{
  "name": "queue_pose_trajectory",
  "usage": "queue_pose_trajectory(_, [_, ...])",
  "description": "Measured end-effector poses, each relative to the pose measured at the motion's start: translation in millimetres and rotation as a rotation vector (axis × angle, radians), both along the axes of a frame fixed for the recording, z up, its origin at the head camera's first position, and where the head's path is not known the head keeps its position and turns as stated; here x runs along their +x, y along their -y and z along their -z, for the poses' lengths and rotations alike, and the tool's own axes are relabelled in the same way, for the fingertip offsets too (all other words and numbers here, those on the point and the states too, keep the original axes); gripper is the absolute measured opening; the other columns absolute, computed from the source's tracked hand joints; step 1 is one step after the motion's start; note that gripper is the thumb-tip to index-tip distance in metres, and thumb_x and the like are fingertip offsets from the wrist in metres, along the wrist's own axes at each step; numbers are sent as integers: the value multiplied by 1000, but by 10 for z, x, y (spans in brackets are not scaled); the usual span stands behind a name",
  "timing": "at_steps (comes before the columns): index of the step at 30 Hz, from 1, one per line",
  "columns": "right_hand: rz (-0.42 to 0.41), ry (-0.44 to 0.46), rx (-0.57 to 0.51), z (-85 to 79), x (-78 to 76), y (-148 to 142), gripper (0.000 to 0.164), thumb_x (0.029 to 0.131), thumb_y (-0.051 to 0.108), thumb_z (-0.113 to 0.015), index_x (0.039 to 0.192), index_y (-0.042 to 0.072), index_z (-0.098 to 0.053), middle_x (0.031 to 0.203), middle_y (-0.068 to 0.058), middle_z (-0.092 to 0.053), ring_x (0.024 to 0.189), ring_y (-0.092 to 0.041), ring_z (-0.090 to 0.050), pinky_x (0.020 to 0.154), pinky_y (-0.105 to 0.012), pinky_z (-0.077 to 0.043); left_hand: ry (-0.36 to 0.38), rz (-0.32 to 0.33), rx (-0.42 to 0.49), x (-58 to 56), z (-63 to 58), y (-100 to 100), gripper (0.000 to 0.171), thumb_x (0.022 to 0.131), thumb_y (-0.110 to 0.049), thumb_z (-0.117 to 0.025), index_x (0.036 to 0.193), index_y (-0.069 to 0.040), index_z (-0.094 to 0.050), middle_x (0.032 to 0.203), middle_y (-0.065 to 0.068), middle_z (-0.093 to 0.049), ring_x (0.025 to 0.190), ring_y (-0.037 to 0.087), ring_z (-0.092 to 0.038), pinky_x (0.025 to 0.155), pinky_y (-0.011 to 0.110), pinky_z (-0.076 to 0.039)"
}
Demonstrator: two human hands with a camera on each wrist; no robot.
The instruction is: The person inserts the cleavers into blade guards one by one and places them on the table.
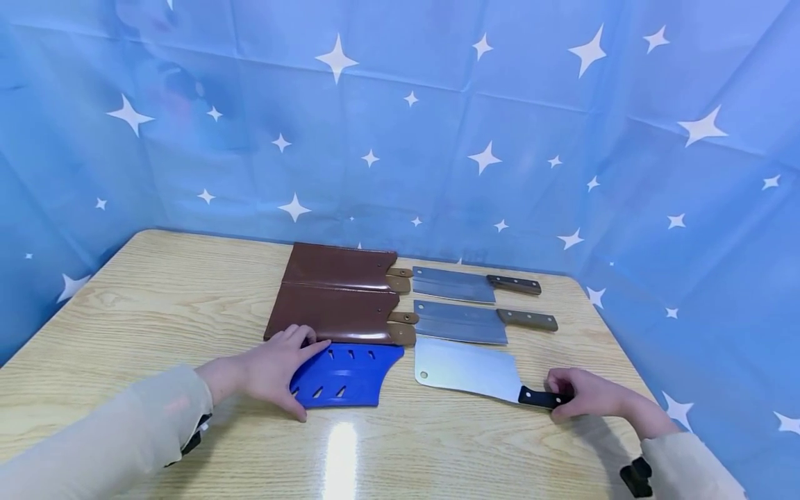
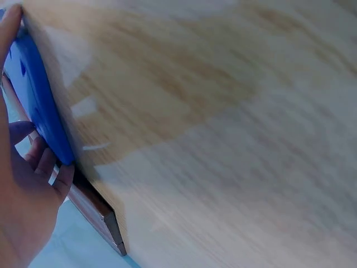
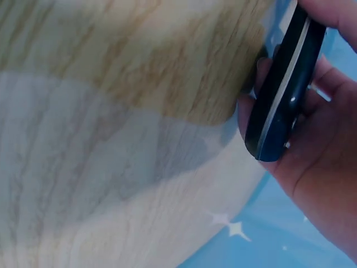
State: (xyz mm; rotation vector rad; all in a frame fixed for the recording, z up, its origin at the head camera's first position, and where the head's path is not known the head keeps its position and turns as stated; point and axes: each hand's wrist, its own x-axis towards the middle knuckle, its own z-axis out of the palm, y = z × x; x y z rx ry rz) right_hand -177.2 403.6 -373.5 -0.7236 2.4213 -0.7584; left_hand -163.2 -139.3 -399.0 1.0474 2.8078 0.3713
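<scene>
Sheath (image 1: 359,375), blue, 1: flat on the table (image 1: 156,305), left of the cleaver (image 1: 465,368), narrow gap between.

Left hand (image 1: 278,371), 1: spans the sheath's left end, thumb at near edge, fingers at far edge; how firmly they press cannot be told.

Cleaver, black-handled, 1: blade flat, front end toward the sheath.

Right hand (image 1: 584,394), 1: thumb and fingers closed about the handle (image 3: 285,89).

Beyond: 2 brown sheaths (image 1: 331,316), 2 other cleavers (image 1: 462,321).

Risks, as judged: a slack left hold could let the sheath skid if the blade met it askew; a handle gripped near its end could let the blade swing against its neighbour.
</scene>
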Motion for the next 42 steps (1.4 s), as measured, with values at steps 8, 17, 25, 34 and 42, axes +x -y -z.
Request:
queue_pose_trajectory(8, [-50, 222, -154, -33, 10, -121, 4, 87, 2, -57, 91, 2, -55, 74, 11, -50, 58, 3, -44, 48, -25, -40, 32, 1, -16, 54, -19, -51, 108, 59, -59, -75, 143, -5, -35, 134, 10, -43, 121, 25, -39, 97, 48, -35])
queue_pose_trajectory(17, [-39, 415, -283, -120, 64, -225, 10, 89, -7, -49, 99, -5, -50, 64, 7, -44, 40, -14, -37, 40, -27, -42, 109, -5, 38, 78, -86, -32, 105, 63, -47, -78, 145, -5, -29, 142, 13, -34, 129, 29, -36, 99, 46, -41])
queue_pose_trajectory(25, [-45, 297, -321, -202, 43, -235, 17, 89, -8, -48, 102, -2, -57, 61, -4, -47, 45, -35, -32, 41, -31, -42, 122, -21, 112, 21, -210, -11, 105, 64, -44, -79, 145, -1, -28, 138, 12, -34, 123, 27, -42, 93, 41, -46])
queue_pose_trajectory(34, [-10, 140, -304, -355, -98, -98, 16, 89, -5, -50, 103, -8, -57, 58, -22, -39, 43, -31, -34, 40, -29, -40, 226, -72, 175, -182, -410, 72, 103, 66, -31, -78, 146, 4, -21, 136, 15, -31, 120, 30, -43, 92, 39, -44])
queue_pose_trajectory(42, [-38, 101, -306, -464, -243, 45, 19, 88, -5, -52, 104, -1, -60, 55, -22, -38, 41, -30, -33, 38, -29, -39, 270, -102, 156, -407, -552, 197, 103, 65, -24, -74, 146, 5, -17, 139, 19, -26, 123, 35, -39, 96, 45, -40])
